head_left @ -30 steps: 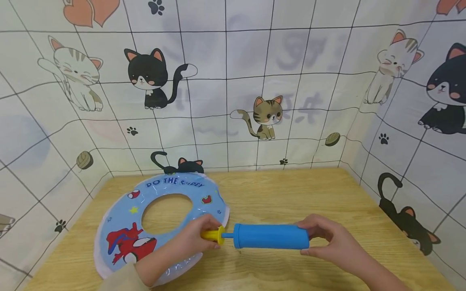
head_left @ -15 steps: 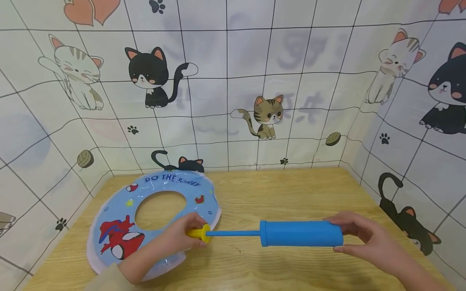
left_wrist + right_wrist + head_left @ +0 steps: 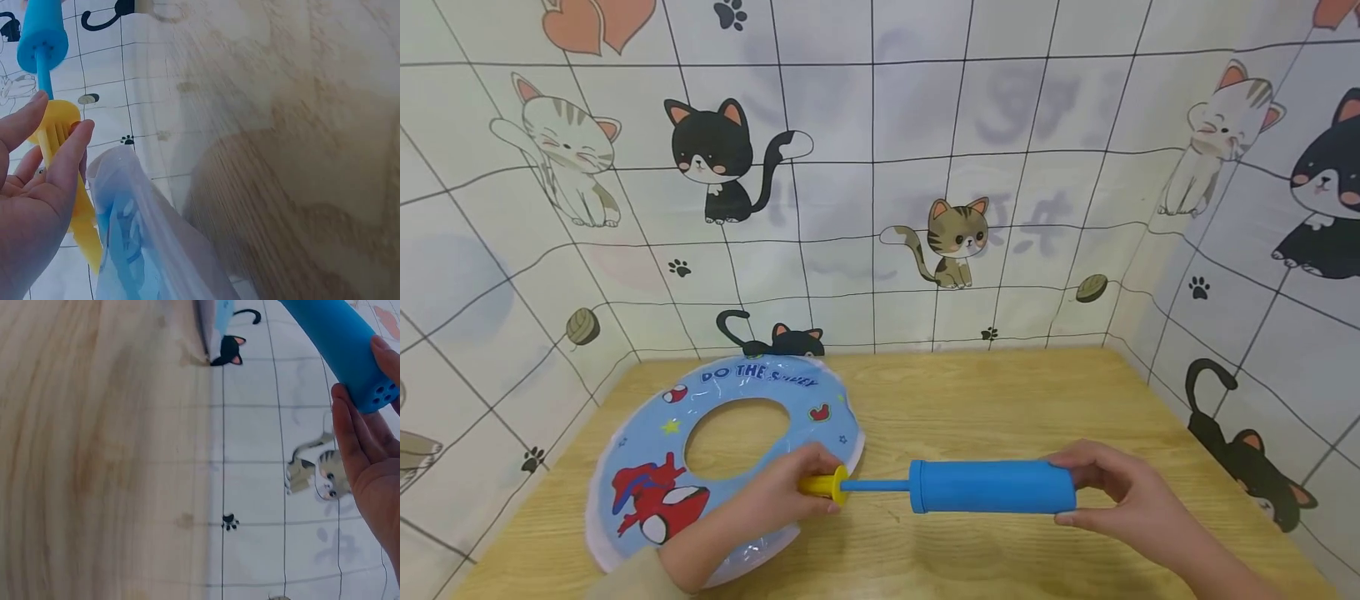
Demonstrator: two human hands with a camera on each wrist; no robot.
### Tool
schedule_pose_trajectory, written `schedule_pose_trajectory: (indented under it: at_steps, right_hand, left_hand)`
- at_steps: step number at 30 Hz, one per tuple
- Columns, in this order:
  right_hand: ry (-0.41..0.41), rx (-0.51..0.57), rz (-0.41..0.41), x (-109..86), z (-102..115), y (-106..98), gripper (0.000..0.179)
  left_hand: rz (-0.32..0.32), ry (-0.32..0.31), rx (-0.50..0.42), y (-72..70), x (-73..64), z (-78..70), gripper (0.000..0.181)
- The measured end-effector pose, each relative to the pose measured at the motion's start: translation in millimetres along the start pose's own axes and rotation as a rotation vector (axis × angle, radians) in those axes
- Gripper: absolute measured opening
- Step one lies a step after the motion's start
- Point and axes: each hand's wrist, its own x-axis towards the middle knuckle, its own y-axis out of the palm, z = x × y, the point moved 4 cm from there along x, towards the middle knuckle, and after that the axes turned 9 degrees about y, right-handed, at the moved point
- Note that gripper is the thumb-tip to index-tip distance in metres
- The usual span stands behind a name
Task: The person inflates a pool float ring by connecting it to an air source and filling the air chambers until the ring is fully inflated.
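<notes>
A blue hand pump (image 3: 992,487) lies level between my hands, above the wooden table. My left hand (image 3: 775,500) grips its yellow handle (image 3: 823,485); the thin blue rod (image 3: 880,485) shows partly drawn out of the barrel. With thumb and fingers, my right hand (image 3: 1120,492) holds the barrel's far end. In the right wrist view that end of the barrel (image 3: 350,350) has several small holes. A blue swim ring (image 3: 647,442) with a red cartoon figure and lettering lies at the left, partly behind my left forearm. In the left wrist view the ring's edge (image 3: 144,225) is just beside the handle.
The wooden table (image 3: 985,400) meets a white wall covering (image 3: 820,275) at its back and sides. Grid lines and cartoon cats are printed on the covering.
The pump's rod came far out as the hands drew apart, then slid partly back in as they came closer. The ring shifted slightly left, then back right, in view.
</notes>
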Motion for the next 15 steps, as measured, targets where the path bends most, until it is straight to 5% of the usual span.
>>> schedule_pose_trajectory:
  at_steps: [7,15]
  right_hand:
    - [-0.027,0.101,0.009,9.2,5,23,0.051]
    - [-0.005,0.058,0.062,16.6,13,42,0.046]
  left_hand:
    - [-0.006,0.033,0.036,9.3,10.5,-4.8,0.035]
    - [0.004,0.021,-0.008,23.9,19.3,-8.7,0.043]
